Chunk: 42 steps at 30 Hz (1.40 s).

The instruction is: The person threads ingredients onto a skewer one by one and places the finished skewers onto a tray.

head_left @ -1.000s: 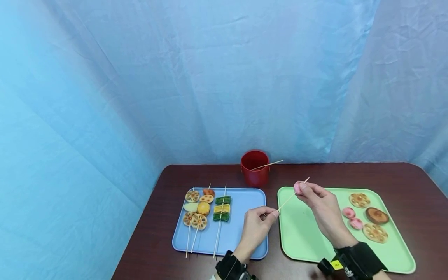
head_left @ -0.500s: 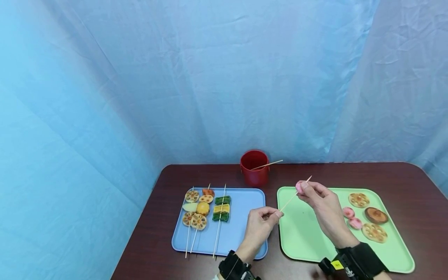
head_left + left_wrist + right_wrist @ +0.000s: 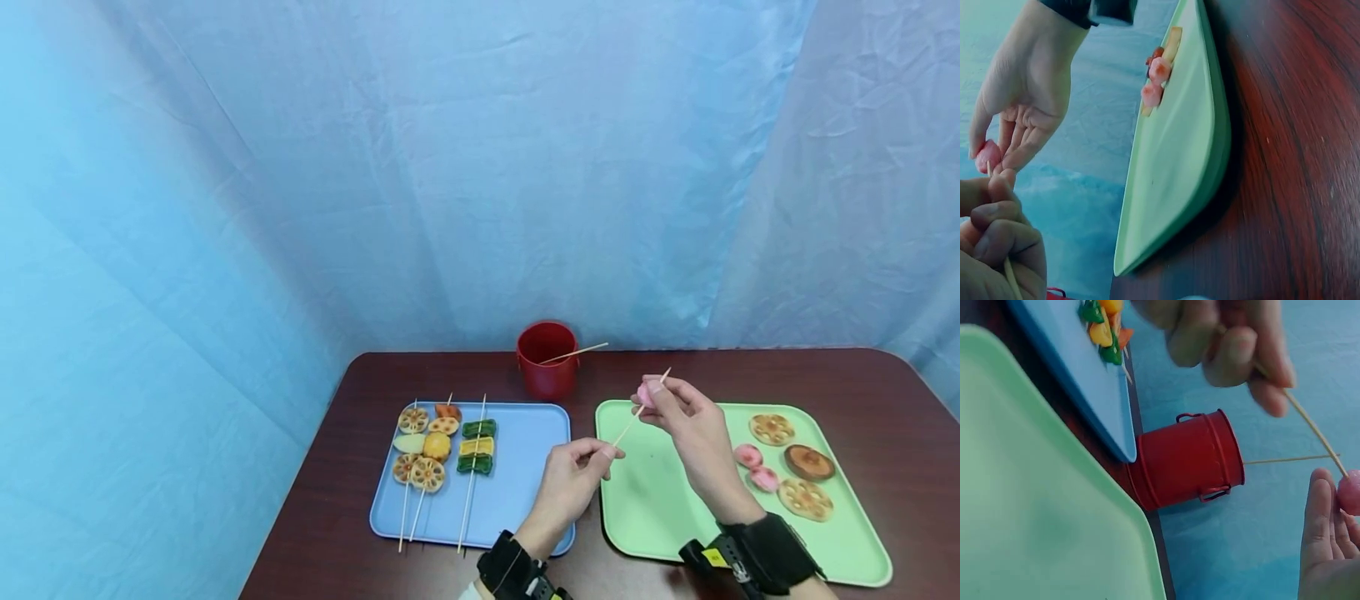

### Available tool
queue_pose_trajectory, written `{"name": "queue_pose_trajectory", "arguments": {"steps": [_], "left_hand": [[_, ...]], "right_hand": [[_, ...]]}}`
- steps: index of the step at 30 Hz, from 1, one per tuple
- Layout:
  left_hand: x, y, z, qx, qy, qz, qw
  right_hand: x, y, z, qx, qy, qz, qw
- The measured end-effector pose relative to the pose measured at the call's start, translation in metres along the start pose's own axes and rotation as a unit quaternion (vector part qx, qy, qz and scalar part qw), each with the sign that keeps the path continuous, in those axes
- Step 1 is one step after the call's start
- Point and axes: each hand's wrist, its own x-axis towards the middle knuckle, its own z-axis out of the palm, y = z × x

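My left hand (image 3: 570, 483) pinches the lower part of a thin bamboo skewer (image 3: 626, 427), which slants up to the right. A pink ball (image 3: 645, 395) is threaded near its upper end, and the skewer's point sticks out beyond it. Thumb and fingers of my right hand (image 3: 697, 437) grip this ball from the right, above the green tray (image 3: 645, 508). In the left wrist view the pink ball (image 3: 987, 156) sits between the right fingertips. From the right wrist, the skewer (image 3: 1313, 428) runs from the left fingers into the ball (image 3: 1350, 492).
The green tray also bears two pink balls (image 3: 763, 478), lotus root slices (image 3: 805, 499) and a brown round slice (image 3: 808, 462). A blue tray (image 3: 525, 433) at left carries loaded skewers (image 3: 476, 447). Behind them stands a red bucket (image 3: 551, 382) with a loose skewer leaning out.
The left hand has moved right and slightly up, closer to the right hand. The right hand, ball and skewer point have risen slightly. Less bare skewer shows between the hands.
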Motion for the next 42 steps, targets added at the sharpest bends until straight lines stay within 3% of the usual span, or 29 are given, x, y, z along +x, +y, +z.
{"name": "queue_pose_trajectory", "arguments": {"steps": [4, 9, 17, 20, 26, 33, 42], "left_hand": [[0.002, 0.001, 0.007, -0.021, 0.027, 0.013, 0.9993], [0.002, 0.002, 0.014, -0.052, 0.058, -0.007, 0.9970], [0.006, 0.007, 0.019, -0.096, 0.085, 0.024, 0.9915], [0.007, 0.006, 0.019, -0.102, 0.089, 0.018, 0.9906], [0.007, 0.003, 0.018, -0.100, 0.100, -0.004, 0.9899], [0.007, -0.002, 0.012, -0.068, 0.108, 0.018, 0.9917], [0.004, -0.012, -0.003, 0.008, 0.105, 0.026, 0.9941]], "right_hand": [[0.000, 0.002, 0.005, -0.022, 0.036, -0.020, 0.999], [-0.003, 0.009, 0.019, -0.031, 0.072, -0.038, 0.996], [-0.020, 0.022, 0.040, -0.084, 0.052, -0.028, 0.995], [-0.022, 0.023, 0.043, -0.080, 0.058, -0.028, 0.995], [-0.024, 0.025, 0.043, -0.101, 0.028, -0.021, 0.994], [-0.018, 0.018, 0.030, -0.136, -0.014, -0.014, 0.990], [-0.006, 0.009, -0.020, -0.226, -0.019, -0.018, 0.974]]}}
